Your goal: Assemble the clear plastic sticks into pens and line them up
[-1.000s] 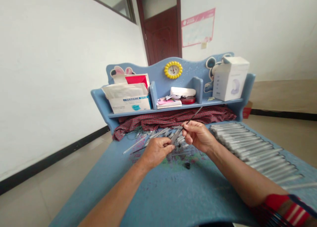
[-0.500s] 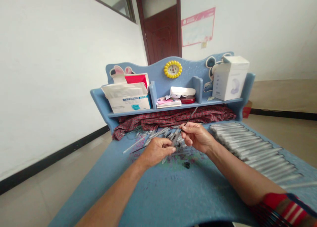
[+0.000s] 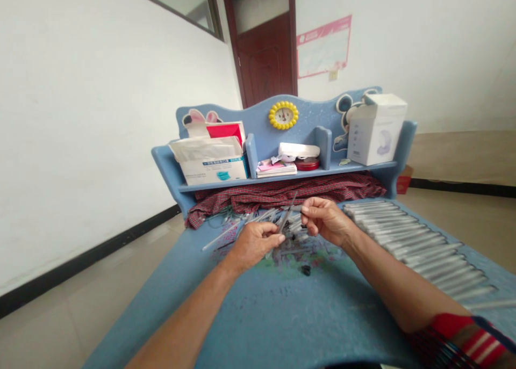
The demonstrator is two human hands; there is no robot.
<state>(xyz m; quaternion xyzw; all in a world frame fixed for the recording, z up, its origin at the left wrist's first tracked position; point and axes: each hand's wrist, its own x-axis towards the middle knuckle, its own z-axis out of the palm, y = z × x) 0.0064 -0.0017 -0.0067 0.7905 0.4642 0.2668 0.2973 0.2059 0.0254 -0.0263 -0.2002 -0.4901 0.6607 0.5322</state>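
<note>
My left hand (image 3: 258,244) pinches a slim pen barrel (image 3: 285,218) between thumb and fingers. The barrel slants up and away, with a thin dark tip sticking out of its top. Just to the right, my right hand (image 3: 325,222) is closed in a pinch, with a small grey and dark piece at its fingertips, too blurred to name. Beneath and behind both hands lies a loose pile of pen parts (image 3: 264,216), clear tubes and dark bits mixed. Two small black pieces (image 3: 305,270) sit on the blue desk (image 3: 282,315) nearer to me.
Rows of clear pens (image 3: 415,245) lie side by side on the right. A red checked cloth (image 3: 290,190) is bunched under the blue shelf (image 3: 226,185). A mask box (image 3: 213,167), a white carton (image 3: 377,132) and a yellow flower clock (image 3: 283,115) are at the back.
The thin dark refill that slanted up from my right fingers is no longer there. A dark tip now rises from the barrel in my left hand. My right hand has shifted slightly right.
</note>
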